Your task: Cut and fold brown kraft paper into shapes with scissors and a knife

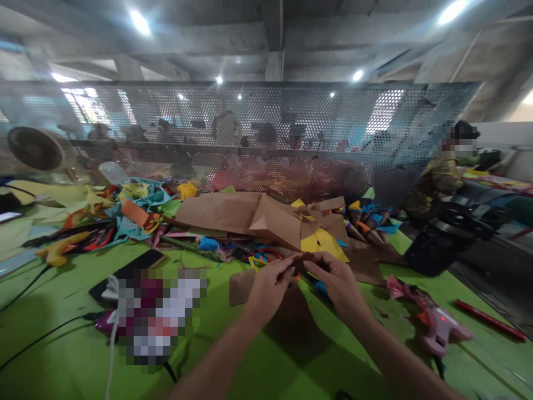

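In the middle of the head view, my left hand (272, 286) and my right hand (336, 280) meet over the green table. Both pinch a small piece of brown paper (305, 260) between thumb and fingers. Its exact shape is partly covered by my fingertips. Beneath them lies more brown paper (295, 311), in shadow. Just beyond my hands is a heap of folded brown paper (220, 210), with a yellow paper piece (327, 242) at its right side.
To the right lie a pink glue gun (443, 328) and a red pen (491, 320). At left are a yellow glue gun (60, 250), a dark phone (125, 272) and cords. A perforated metal screen (250, 128) stands behind. A person (437, 172) sits at far right.
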### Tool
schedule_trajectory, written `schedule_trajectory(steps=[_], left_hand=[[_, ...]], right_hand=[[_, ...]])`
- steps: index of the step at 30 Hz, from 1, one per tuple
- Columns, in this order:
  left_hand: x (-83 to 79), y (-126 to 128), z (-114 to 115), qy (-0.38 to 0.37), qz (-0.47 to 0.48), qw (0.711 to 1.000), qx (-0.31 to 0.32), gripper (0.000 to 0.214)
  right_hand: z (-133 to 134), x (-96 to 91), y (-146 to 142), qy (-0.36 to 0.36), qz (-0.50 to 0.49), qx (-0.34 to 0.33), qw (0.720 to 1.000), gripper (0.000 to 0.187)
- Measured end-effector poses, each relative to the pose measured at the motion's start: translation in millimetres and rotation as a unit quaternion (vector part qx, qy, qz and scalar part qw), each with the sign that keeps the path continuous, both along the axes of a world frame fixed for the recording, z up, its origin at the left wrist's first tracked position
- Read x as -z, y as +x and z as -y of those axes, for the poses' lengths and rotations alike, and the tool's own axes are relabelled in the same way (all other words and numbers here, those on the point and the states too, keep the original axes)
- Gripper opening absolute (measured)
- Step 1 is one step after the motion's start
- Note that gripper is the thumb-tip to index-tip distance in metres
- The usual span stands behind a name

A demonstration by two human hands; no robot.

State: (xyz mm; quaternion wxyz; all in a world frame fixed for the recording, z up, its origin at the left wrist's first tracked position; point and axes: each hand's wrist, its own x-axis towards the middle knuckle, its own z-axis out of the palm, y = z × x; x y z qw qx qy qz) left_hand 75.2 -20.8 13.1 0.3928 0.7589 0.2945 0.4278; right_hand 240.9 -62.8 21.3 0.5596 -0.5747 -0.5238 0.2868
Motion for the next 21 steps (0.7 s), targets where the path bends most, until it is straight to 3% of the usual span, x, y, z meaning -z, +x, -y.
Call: schedule_trajectory(steps=[4, 11, 16, 21], left_hand=[[1.8, 0, 1, 0.073, -0.035, 0.997, -0.013, 0.034], [10.2, -1, 1, 0.170, -0.125, 0.976, -0.061, 0.044], [11.9, 0, 2, 0.194, -0.156, 0.966, -0.071, 0.050], [8.6, 1, 5, 0.217, -0.183, 0.956, -0.068, 0.049]], right_hand=[[0, -1.6, -3, -0.020, -0.107, -0.037, 0.993, 0.030], [3, -8.6, -10, -0.030, -0.204, -0.089, 0.975, 0.023], [5, -11.6, -11, -0.019, -0.180, -0.052, 0.982, 0.029], [3, -11.3, -7, -0.042, -0.151, -0.101, 0.982, 0.032]])
